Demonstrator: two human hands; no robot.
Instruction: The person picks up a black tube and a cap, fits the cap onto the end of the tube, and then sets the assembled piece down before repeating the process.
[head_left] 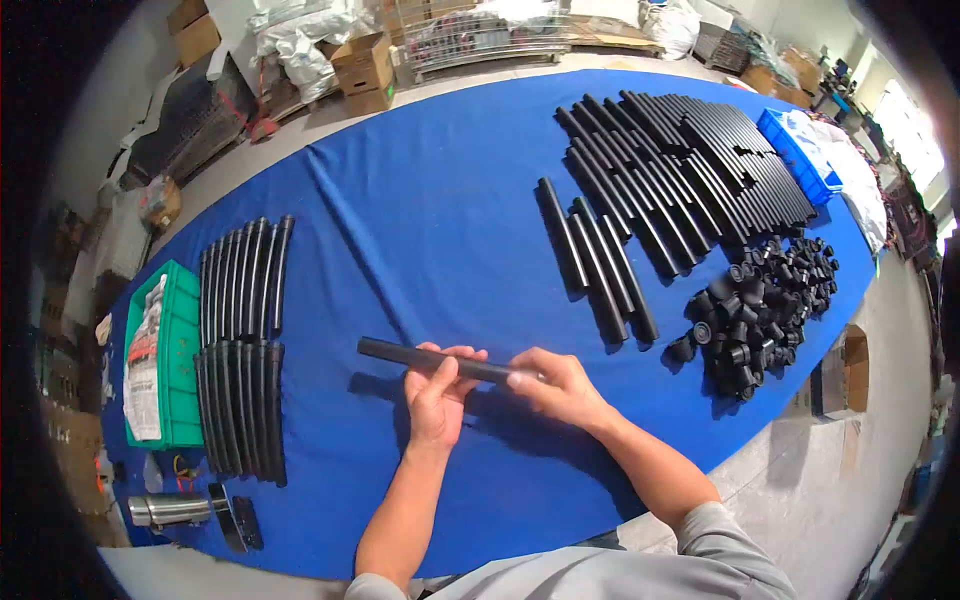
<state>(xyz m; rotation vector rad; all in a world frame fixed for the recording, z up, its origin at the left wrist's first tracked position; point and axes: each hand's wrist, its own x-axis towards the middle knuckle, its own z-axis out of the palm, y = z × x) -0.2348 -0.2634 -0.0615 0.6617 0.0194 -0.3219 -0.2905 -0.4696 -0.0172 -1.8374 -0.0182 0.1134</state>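
Note:
A straight black tube (395,350) is held above the blue cloth, its far end pointing left. My left hand (436,400) is wrapped around its middle from below, with the thumb on top. At the tube's right end, my right hand (562,388) is closed with thumb and fingers pinched there. Those fingers cover that end, so I cannot make out whether a cap is on it. To the right lies a heap of small black caps (740,320). Several loose black tubes (612,270) lie beyond my right hand.
Many black tubes (690,160) lie in rows at the back right, beside a blue crate (800,160). More tubes (240,410) lie in two rows at left, beside a green crate (180,360). A metal cylinder (170,510) and a tape roll (228,515) are near the left front edge.

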